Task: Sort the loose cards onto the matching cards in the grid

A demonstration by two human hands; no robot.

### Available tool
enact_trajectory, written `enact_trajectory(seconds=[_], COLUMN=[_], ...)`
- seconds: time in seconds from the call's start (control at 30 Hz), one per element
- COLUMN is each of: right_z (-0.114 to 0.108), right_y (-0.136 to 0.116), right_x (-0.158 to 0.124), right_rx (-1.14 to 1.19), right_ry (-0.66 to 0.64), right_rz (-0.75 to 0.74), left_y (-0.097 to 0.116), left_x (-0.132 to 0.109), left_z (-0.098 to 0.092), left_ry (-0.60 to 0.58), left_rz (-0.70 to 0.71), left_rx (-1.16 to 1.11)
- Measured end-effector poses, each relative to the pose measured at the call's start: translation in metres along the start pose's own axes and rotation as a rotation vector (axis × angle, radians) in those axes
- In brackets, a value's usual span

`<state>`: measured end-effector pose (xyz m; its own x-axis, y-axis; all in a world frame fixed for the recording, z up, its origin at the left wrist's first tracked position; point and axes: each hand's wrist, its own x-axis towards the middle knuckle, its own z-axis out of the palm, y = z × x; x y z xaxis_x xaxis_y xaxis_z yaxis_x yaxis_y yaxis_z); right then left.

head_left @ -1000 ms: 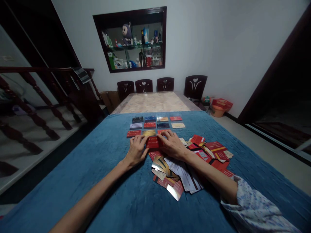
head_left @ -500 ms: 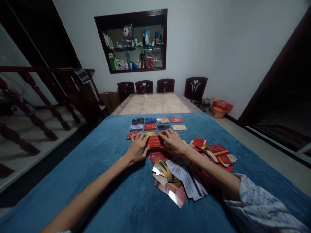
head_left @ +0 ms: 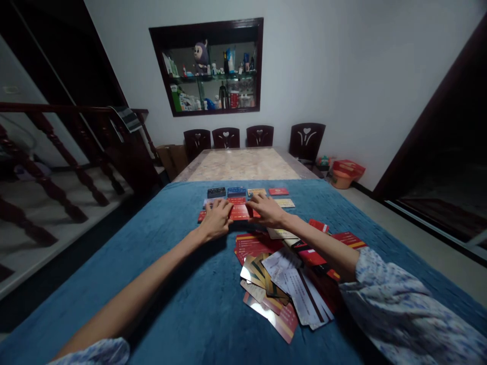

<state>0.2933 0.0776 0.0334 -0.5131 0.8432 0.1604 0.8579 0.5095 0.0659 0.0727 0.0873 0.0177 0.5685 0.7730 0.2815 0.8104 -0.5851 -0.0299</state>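
Note:
Between both hands is a red card (head_left: 239,210), held up over the rows of cards. My left hand (head_left: 216,220) is closed on its left edge. My right hand (head_left: 268,210) grips the right edge. Behind it lie small card stacks: a black one (head_left: 216,192), a blue one (head_left: 236,191), an orange one (head_left: 256,192) and a red one (head_left: 278,191). A cream stack (head_left: 284,203) is right of my right hand. The hands and the held card partly hide the nearer rows.
A loose pile has white cards (head_left: 304,294), gold cards (head_left: 254,269) and red cards (head_left: 256,244), partly under my right forearm. A blue cloth (head_left: 171,304) covers the near table. Chairs (head_left: 307,142) stand around the far end.
Both hands have moved forward, away from me, with the red card, from in front of the nearest row to over the rows. More of the pile's red cards now show.

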Motion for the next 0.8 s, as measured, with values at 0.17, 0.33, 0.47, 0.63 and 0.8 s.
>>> enact_trajectory(seconds=[0.17, 0.33, 0.47, 0.63, 0.8], right_z=[-0.004, -0.003, 0.002, 0.007, 0.013], right_y=[0.005, 0.011, 0.016, 0.021, 0.025], right_x=[0.017, 0.033, 0.046, 0.062, 0.072], right_rx=[-0.022, -0.017, -0.015, -0.014, -0.008], right_ry=[-0.001, -0.016, -0.046, -0.098, -0.132], right_rz=[0.015, 0.012, 0.041, 0.095, 0.132], left_y=[-0.011, -0.021, -0.027, -0.037, -0.044], left_x=[0.016, 0.031, 0.043, 0.057, 0.071], left_z=[0.000, -0.001, 0.003, 0.014, 0.022], left_ry=[-0.021, -0.057, -0.097, -0.143, -0.194], left_rz=[-0.024, -0.025, -0.035, -0.039, -0.063], left_rx=[0.009, 0.033, 0.051, 0.058, 0.054])
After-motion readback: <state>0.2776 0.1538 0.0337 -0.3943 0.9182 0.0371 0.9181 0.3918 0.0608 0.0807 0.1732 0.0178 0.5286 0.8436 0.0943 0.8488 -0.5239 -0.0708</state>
